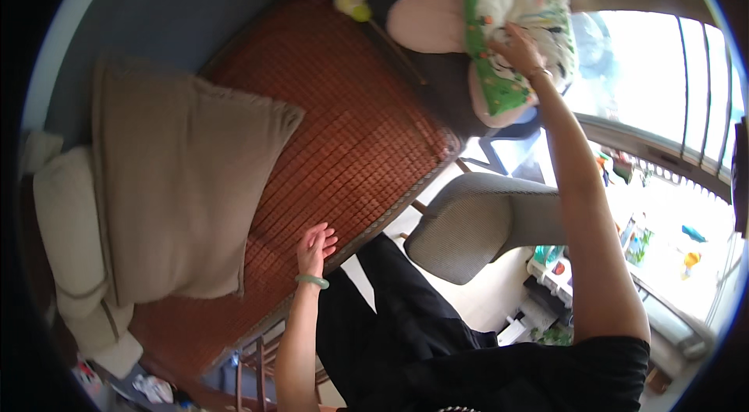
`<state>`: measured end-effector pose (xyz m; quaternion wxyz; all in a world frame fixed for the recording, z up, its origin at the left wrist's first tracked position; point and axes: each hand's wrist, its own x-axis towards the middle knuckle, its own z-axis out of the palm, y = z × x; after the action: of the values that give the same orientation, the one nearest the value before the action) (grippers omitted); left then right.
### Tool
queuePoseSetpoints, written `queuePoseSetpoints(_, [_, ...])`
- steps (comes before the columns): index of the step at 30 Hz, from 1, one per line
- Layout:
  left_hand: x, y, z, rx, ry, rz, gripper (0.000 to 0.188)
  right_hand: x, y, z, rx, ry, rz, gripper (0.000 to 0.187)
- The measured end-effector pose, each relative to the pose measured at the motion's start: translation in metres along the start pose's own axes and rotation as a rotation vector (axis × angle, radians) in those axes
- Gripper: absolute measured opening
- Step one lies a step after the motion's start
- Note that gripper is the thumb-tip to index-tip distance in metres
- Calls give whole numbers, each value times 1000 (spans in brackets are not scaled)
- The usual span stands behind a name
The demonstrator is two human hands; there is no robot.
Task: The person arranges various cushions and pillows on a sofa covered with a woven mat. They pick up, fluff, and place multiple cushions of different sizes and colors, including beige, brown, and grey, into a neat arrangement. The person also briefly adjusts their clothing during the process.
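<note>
At the far right end of the bed, my right hand [516, 51] is closed on the face of a cushion [499, 88] with a green edge and a white, patterned middle. The cushion leans against a pink, rounded plush cushion [429, 12]. My left hand [314, 246] hovers low near the front edge of the reddish-brown woven mat [343, 115], fingers loosely stretched and holding nothing. A pale green bangle [312, 281] circles that wrist.
On the left lie a large beige cushion [175, 186] and white bolsters [70, 225]. A stick with a yellow-white fluffy end [353, 4] rests at the back. Beside the bed stands a grey chair [460, 229]; a barred window [647, 61] is at right.
</note>
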<state>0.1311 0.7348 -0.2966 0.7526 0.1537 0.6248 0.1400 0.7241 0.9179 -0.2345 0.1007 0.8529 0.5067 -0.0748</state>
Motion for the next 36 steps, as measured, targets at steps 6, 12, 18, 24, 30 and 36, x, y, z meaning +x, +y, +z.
queuePoseSetpoints(6, [-12, 11, -95, -205, 431, 236, 36, -73, -120, -17, 210, 458, -263, 46])
queuePoseSetpoints(12, [-32, -4, -263, -201, 1078, 533, 45, -122, -369, 19, 1198, -465, -292, 49])
queuePoseSetpoints(18, [-50, -28, -402, -47, 957, 261, 95, -103, -529, 58, 801, -281, -546, 95])
queuePoseSetpoints(24, [-5, -47, -399, -242, 746, 81, 101, -110, -521, 100, 524, -172, -398, 98])
queuePoseSetpoints(30, [-69, -37, -372, -519, 479, 308, 87, -119, -411, 86, 790, -243, -635, 59])
queuePoseSetpoints(36, [-195, -73, -320, -676, 327, 31, 71, -210, -279, 54, 1184, -933, 206, 60])
